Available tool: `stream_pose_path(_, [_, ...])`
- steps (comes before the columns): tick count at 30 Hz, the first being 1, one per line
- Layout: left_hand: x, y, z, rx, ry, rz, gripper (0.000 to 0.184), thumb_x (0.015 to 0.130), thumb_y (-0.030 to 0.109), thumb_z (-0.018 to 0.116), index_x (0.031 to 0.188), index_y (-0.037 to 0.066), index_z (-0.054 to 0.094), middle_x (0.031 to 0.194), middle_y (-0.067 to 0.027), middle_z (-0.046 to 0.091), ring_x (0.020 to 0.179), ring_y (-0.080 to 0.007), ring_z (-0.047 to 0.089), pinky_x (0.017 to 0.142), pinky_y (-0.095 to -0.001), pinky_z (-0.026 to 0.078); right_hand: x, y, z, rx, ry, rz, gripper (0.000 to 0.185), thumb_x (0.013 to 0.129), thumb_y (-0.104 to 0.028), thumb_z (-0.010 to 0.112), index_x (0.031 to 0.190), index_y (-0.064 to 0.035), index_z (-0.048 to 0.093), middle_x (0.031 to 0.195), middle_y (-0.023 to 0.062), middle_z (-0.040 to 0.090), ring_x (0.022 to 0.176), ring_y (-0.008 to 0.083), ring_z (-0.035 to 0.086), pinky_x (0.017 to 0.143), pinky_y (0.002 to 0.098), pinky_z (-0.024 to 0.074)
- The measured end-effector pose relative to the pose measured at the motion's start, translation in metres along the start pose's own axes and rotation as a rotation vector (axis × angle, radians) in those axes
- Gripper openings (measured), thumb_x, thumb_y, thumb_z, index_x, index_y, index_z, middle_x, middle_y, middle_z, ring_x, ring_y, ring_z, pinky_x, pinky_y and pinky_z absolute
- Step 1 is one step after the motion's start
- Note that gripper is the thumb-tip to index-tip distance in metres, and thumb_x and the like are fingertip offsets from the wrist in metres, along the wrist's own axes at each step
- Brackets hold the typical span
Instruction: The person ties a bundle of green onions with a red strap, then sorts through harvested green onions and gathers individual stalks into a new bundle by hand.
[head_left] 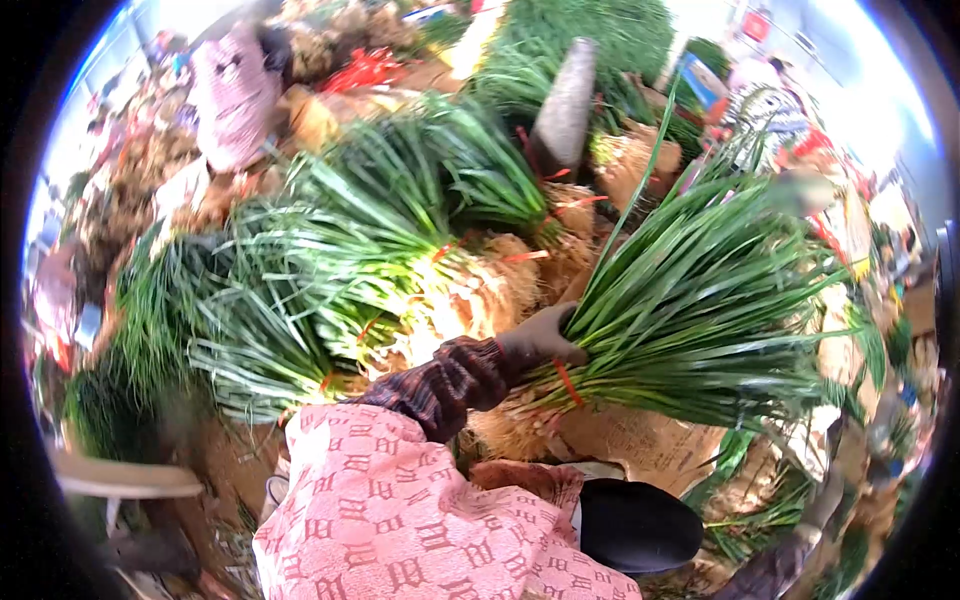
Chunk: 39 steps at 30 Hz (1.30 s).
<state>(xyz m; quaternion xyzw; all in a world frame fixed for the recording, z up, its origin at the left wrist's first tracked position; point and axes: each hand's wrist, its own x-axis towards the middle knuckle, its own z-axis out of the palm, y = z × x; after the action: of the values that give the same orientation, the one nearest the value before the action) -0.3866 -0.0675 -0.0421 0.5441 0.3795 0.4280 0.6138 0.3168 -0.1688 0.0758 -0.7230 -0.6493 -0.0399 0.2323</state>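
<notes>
Nearest is the pink garment (400,510). At lower right, the blurred right hand (822,495); its grip cannot be determined. The gloved left hand (545,338) is closed around the green bundle (700,310), right of centre, leaves fanned rightward. Tied bundles (350,215) lie left; farther back, the grey cone (566,112).

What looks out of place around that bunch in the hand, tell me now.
One long leaf looks odd: it sticks up apart from the rest of the bunch gripped by the left hand, while most of the others fan out together to the right. The picture's edges are too blurred to judge.
</notes>
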Motion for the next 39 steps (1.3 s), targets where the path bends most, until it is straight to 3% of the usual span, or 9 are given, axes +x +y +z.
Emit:
stream_pose_path(5, [-0.015,0.054,-0.018,-0.231,0.234,0.246,0.076,0.059,0.003,0.077,0.127,-0.002,0.042,0.111,-0.0088,0.057,0.097,-0.0173,0.055,0.087,-0.0309,0.046,-0.005,0.010,0.007,1.138,0.035,0.583,0.039,0.090,-0.015,0.050,0.126,-0.0009,0.050,0.122,0.0110,0.053,0.119,0.0192,0.046,0.101,0.0307,0.0331])
stream_pose_path(10, [-0.063,0.109,-0.093,-0.216,0.506,0.439,0.042,0.064,0.008,0.073,0.102,0.003,0.055,0.087,-0.0053,0.062,0.075,-0.0181,0.060,0.072,-0.0307,0.050,-0.001,0.021,0.036,-0.279,-0.085,-0.320,0.051,0.087,-0.011,0.050,0.135,-0.0008,0.036,0.138,0.0129,0.039,0.126,0.0254,0.040,0.104,0.0369,0.0311])
stream_pose_path(13, [-0.114,0.129,-0.146,-0.182,0.790,0.696,0.018,0.068,0.026,0.071,0.070,0.014,0.059,0.080,0.0019,0.061,0.075,-0.0134,0.056,0.073,-0.0277,0.044,0.014,-0.037,0.056,0.988,-0.057,0.799,0.050,0.094,-0.039,0.036,0.137,-0.0162,0.038,0.143,0.0008,0.035,0.132,0.0170,0.030,0.104,0.0340,0.0251])
stream_pose_path(20, [-0.269,0.083,-0.208,-0.318,1.059,0.566,0.055,0.078,0.036,0.057,0.119,0.000,0.049,0.112,-0.0139,0.057,0.101,-0.0257,0.056,0.090,-0.0391,0.045,0.032,-0.060,0.117,1.135,-0.190,0.767,0.025,0.095,-0.026,0.046,0.114,-0.0145,0.057,0.058,-0.0103,0.034,0.043,0.0016,0.026,0.037,0.0167,0.0199])
stream_pose_path(28, [-0.355,-0.232,-0.206,-0.374,1.769,-0.185,0.041,0.085,0.046,0.051,0.110,0.014,0.054,0.093,-0.0042,0.052,0.078,-0.0200,0.050,0.068,-0.0337,0.042,0.017,-0.069,0.167,1.130,-0.282,0.650,0.030,0.094,-0.027,0.045,0.119,-0.0127,0.054,0.099,-0.0010,0.056,0.073,0.0073,0.053,0.055,0.0207,0.0417])
stream_pose_path(30, [-0.343,-0.207,-0.197,-0.521,1.580,-0.120,0.031,0.086,0.042,0.049,0.100,0.016,0.058,0.076,0.0000,0.051,0.061,-0.0173,0.048,0.053,-0.0326,0.043,0.009,-0.059,0.162,1.216,-0.306,0.579,0.036,0.095,-0.021,0.043,0.128,-0.0110,0.048,0.125,0.0016,0.049,0.089,0.0102,0.054,0.061,0.0243,0.0450])
stream_pose_path(34, [-0.345,-0.133,-0.167,-0.690,1.377,-0.160,0.055,0.091,0.047,0.037,0.129,0.009,0.045,0.123,-0.0116,0.052,0.108,-0.0282,0.051,0.095,-0.0429,0.042,-0.002,-0.091,0.141,0.969,-0.364,0.491,0.038,0.093,-0.007,0.042,0.131,-0.0113,0.046,0.111,0.0007,0.053,0.068,0.0056,0.046,0.049,0.0181,0.0370])
stream_pose_path(37, [-0.338,-0.081,-0.167,-0.133,1.370,-0.923,0.056,0.094,0.048,0.032,0.123,0.003,0.047,0.106,-0.0175,0.058,0.085,-0.0289,0.059,0.070,-0.0396,0.049,-0.019,-0.088,0.125,0.999,-0.384,0.705,0.029,0.093,-0.012,0.044,0.122,-0.0079,0.051,0.084,-0.0030,0.051,0.054,0.0017,0.039,0.041,0.0139,0.0298])
stream_pose_path(39, [-0.329,-0.061,-0.202,0.469,0.655,-1.448,0.047,0.096,0.038,0.032,0.107,-0.003,0.052,0.081,-0.0187,0.064,0.060,-0.0271,0.064,0.053,-0.0370,0.051,-0.064,-0.058,0.110,1.046,-0.304,0.987,0.022,0.094,-0.030,0.047,0.103,-0.0141,0.060,0.071,-0.0078,0.045,0.044,0.0015,0.030,0.034,0.0154,0.0208])
